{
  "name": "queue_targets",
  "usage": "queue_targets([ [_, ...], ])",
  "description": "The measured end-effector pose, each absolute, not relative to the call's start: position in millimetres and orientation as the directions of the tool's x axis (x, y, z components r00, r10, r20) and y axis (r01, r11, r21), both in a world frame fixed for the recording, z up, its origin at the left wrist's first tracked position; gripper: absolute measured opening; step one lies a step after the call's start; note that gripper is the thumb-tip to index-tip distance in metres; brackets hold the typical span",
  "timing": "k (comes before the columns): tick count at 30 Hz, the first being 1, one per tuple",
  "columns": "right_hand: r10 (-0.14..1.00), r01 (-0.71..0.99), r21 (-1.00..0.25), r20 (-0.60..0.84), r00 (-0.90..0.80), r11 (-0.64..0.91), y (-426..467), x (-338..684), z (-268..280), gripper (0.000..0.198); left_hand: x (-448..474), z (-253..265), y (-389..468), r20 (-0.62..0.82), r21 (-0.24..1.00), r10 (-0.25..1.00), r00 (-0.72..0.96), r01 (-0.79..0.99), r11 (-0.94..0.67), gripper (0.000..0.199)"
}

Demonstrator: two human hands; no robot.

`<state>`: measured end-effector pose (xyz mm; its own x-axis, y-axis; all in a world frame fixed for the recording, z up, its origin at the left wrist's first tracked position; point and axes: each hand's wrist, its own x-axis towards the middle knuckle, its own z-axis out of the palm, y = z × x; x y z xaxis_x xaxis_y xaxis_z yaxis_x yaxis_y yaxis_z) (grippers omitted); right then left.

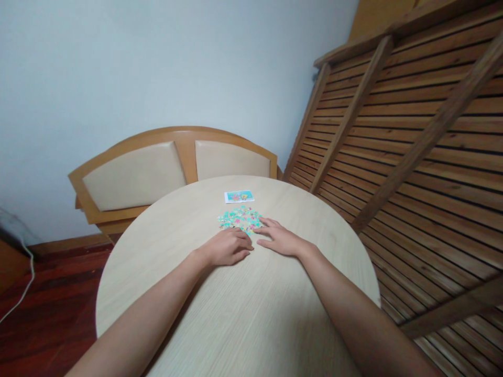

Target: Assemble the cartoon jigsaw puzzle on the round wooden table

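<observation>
Picking through loose pieces (238, 214) on bench (243, 314), seemingly.
Left hand (231, 245) curled, can't tell if gripping; right hand (285, 240) spread, released. Next move calls for fingertip precision.

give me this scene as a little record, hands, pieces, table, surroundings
left hand: fingers curled, at the near side of the pieces; whether it holds one is unclear
right hand: fingers spread, at the right side of the pieces
pieces: small, loose pile, mostly turquoise with some pink and yellow
picture card: lying beyond the pile, turquoise with pink and yellow figures
table: round top, pale wood grain
behind table: padded headboard, pale wall
right side: leaning slatted wooden panel
</observation>
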<state>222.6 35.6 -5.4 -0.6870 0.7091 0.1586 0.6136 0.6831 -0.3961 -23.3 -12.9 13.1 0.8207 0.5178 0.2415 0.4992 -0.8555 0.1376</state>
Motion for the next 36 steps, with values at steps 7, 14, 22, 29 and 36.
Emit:
queue_targets([
  [7,0.658,0.534,-0.424,0.236,-0.715,0.732,41.3,227.6,-9.9,0.034,-12.9,10.8,-17.8,0.272,0.240,0.486,0.830,0.431,-0.870,0.025],
  [14,0.631,0.490,-0.439,0.272,-0.726,0.753,42.7,225.2,-10.8,0.019,-24.9,4.8,-8.8,0.340,0.204,0.568,0.749,0.531,-0.823,0.025],
  [22,0.645,0.456,-0.531,0.245,-0.724,0.714,35.7,224.2,-0.1,0.015,-18.7,0.1,-7.3,0.306,0.179,0.518,0.799,0.486,-0.855,0.034],
  [29,0.655,0.478,-0.548,0.182,-0.733,0.687,28.7,224.9,4.5,0.035,-21.2,2.5,-6.2,0.309,0.182,0.549,0.777,0.518,-0.836,0.020],
  [36,0.670,0.501,-0.550,0.151,-0.727,0.668,34.3,230.4,-0.8,0.040,-21.2,1.3,-5.7,0.289,0.267,0.606,0.741,0.546,-0.794,0.014],
])
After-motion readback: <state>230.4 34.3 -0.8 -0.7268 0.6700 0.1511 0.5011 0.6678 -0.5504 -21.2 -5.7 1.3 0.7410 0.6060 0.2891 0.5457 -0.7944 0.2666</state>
